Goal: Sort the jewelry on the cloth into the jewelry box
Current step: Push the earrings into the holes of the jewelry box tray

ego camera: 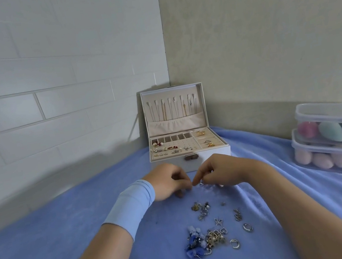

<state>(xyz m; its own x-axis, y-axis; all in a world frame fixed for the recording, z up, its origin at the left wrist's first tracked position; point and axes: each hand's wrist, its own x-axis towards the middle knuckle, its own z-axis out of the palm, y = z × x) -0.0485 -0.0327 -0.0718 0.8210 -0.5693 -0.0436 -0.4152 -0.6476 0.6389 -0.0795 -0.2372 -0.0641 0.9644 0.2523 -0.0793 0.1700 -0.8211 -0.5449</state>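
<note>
Head view: we have both hands just in front of the open jewelry box (214, 153), which stands at the far end of the blue cloth (74, 258). The fingers of the right hand (217, 172) pinch a small silver piece (202, 184). Those of the left hand (168, 181) curl in to meet it, though we cannot tell whether they grip it. We judge that we are readying one piece for its slot. The next move calls for a short lift over the box's front wall into a free compartment. The jewelry pile (209, 239) lies on the cloth nearer us, unsorted.
</note>
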